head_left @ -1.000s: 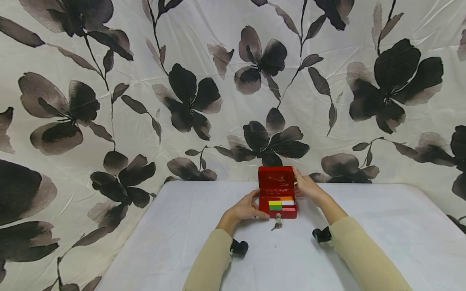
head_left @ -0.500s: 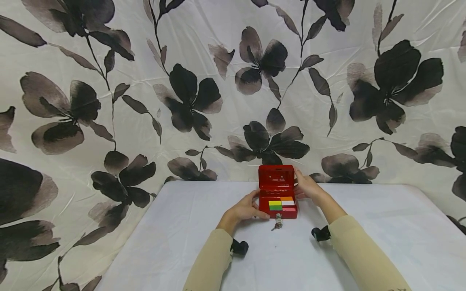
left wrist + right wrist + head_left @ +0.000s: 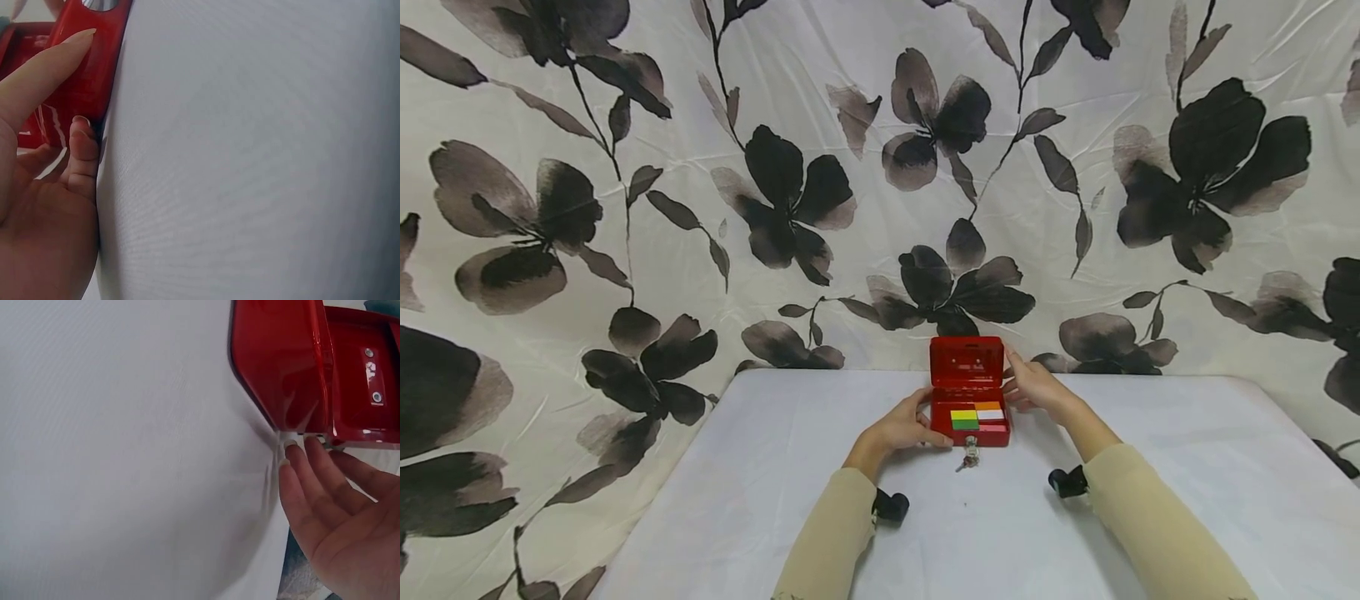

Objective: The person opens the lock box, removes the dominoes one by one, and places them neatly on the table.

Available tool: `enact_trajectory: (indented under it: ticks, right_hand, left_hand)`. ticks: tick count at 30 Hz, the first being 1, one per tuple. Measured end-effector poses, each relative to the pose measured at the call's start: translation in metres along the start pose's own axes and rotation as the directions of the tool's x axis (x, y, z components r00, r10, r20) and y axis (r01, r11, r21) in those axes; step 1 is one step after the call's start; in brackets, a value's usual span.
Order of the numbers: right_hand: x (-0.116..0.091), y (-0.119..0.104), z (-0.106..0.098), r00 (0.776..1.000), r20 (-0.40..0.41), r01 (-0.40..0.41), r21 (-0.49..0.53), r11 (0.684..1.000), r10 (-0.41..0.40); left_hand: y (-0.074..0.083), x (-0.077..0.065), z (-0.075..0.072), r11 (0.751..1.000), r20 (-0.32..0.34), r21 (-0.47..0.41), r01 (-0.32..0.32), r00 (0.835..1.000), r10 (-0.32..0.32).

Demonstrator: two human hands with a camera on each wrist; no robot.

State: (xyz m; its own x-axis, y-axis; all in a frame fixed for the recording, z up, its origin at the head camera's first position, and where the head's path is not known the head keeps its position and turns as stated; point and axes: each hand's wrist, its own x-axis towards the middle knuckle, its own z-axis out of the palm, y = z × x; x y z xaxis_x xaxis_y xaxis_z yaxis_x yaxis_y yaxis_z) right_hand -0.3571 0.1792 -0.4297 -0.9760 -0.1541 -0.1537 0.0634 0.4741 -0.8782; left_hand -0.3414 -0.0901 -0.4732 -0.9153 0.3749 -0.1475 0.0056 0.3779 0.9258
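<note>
A red metal cash box [image 3: 995, 437] stands on the table with its hinged lid [image 3: 967, 363] up. Inside lie small coloured blocks: a yellow-green one [image 3: 964, 416], a white one [image 3: 990, 414] and an orange one [image 3: 988, 406]. Keys [image 3: 970, 457] hang at the front lock. My left hand [image 3: 901, 425] grips the box's left front corner; in the left wrist view its thumb [image 3: 59, 59] lies across the red front. My right hand [image 3: 1036, 387] is at the lid's right edge. In the right wrist view its loosely extended fingers [image 3: 319, 478] are by the rear corner; whether they touch is unclear.
White cloth covers the table [image 3: 775, 467], whose far edge runs just behind the box. A floral curtain [image 3: 820, 83] hangs behind it. Black wrist cameras [image 3: 891, 507] are strapped below both cream sleeves [image 3: 1157, 508].
The lid stands very slightly higher than a second ago. My right hand has shifted a little; the left keeps its grip on the cash box. The head view has moved slightly.
</note>
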Motion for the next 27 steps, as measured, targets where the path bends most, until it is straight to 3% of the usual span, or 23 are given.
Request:
enact_trajectory:
  ticks: [6, 14, 27]
  right_hand:
    - [-0.006, 0.000, -0.004, 1.000, 0.012, 0.025, -0.051, 0.998, -0.024]
    - [-0.016, 0.004, -0.010, 0.988, 0.058, 0.151, -0.146, 0.978, -0.144]
    - [-0.025, 0.007, -0.015, 0.928, 0.087, 0.371, -0.277, 0.887, -0.361]
  left_hand:
    - [-0.001, 0.002, -0.001, 1.000, 0.003, 0.007, -0.005, 1.000, 0.005]
    - [0.000, 0.001, 0.000, 1.000, -0.008, 0.017, 0.004, 1.000, -0.004]
    - [0.002, 0.000, 0.000, 1.000, -0.008, 0.013, -0.001, 1.000, 0.001]
